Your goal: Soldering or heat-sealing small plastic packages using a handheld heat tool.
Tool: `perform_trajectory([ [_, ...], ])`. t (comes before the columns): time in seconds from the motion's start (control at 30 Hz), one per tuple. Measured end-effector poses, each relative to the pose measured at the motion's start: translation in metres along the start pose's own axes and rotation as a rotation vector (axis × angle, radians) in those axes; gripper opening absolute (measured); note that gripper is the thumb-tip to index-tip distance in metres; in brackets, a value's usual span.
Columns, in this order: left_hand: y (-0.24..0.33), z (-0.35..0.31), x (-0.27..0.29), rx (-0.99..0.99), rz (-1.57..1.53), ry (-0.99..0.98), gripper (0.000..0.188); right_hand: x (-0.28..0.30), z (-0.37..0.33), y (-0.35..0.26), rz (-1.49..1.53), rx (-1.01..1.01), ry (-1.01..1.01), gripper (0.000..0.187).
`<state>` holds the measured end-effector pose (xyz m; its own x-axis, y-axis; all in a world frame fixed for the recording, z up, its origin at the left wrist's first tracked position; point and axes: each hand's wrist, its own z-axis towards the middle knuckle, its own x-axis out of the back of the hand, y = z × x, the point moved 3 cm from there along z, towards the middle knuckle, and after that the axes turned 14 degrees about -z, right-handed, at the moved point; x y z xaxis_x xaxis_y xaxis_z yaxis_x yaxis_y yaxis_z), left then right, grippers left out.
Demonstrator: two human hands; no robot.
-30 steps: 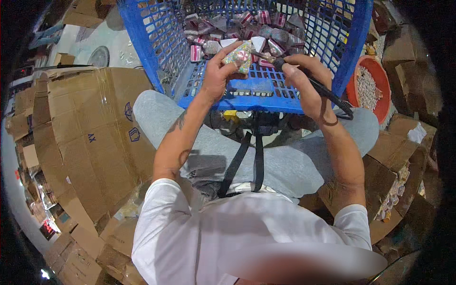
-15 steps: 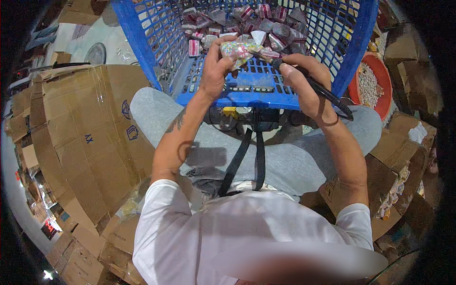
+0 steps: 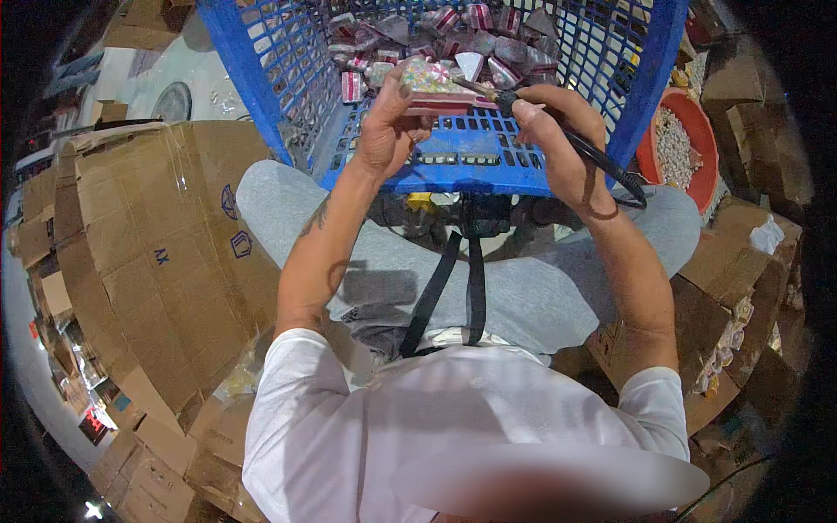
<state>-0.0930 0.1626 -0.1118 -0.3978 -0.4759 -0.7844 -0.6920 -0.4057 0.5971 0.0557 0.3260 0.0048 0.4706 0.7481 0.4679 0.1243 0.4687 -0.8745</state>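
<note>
My left hand (image 3: 391, 131) grips a toy-like cake slice (image 3: 429, 80), wedge-shaped, with pastel sprinkles on its pale top and pink layers along its side. My right hand (image 3: 562, 135) is closed around a black-handled, pen-like tool (image 3: 503, 99) with a thin metal tip. That tip is at the right end of the slice; whether it touches is too small to tell. A thick black cord (image 3: 610, 166) runs from the tool beneath my right hand. Both hands are over the near side of a blue plastic basket (image 3: 436, 180). Several similar wedges (image 3: 440, 45), white and dark pink, lie inside it.
At the right stands a red basin (image 3: 710, 170) holding small pale pieces (image 3: 676, 150). A large cardboard sheet (image 3: 157, 253) spreads on the left, with more cardboard boxes (image 3: 741, 253) on the right. My grey-trousered legs (image 3: 558, 288) flank the basket's near edge.
The cake slice has been turned in my left hand, so its pink layered side now shows. My left fingers have shifted toward its left end. The tool has stayed close to its right end.
</note>
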Motion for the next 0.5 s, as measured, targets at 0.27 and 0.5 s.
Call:
perform_trajectory([
  [0.27, -0.0031, 0.0039, 0.0021, -0.032, -0.138, 0.060, 0.062, 0.0016, -0.0021, -0.0042, -0.007, 0.056, 0.030, 0.030],
  [0.5, -0.0027, 0.0033, 0.0053, -0.005, -0.191, 0.120, 0.061, 0.0022, -0.0038, -0.0089, -0.101, 0.080, -0.061, 0.028],
])
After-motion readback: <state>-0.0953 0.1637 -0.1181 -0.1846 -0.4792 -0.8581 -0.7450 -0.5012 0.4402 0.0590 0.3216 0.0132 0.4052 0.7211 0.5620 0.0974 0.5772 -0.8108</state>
